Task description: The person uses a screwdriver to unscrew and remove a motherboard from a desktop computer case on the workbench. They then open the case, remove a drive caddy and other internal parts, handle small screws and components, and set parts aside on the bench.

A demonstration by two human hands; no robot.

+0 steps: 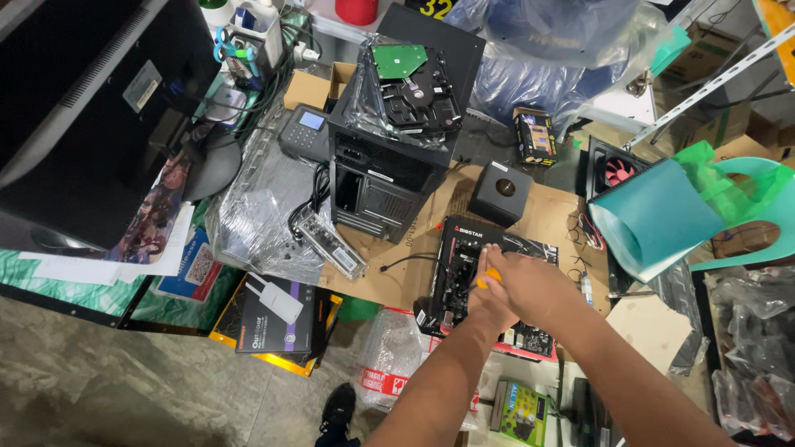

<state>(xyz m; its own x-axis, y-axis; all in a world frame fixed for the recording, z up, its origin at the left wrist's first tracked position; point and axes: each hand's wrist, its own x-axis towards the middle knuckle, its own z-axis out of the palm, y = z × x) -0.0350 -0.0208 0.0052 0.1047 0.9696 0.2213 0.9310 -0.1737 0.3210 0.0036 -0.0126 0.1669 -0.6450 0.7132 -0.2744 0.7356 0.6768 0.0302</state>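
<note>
Over the cardboard-covered tabletop (397,277), both hands meet above the black motherboard (455,265) — right hand (530,285) and left hand (489,308) with fingers curled around an orange-handled screwdriver (489,277) — best kept upright and pressed steadily, beside the black PC case (385,178).

Single head camera, high above cluttered workbench (397,277), looking steeply down, wide view.
</note>
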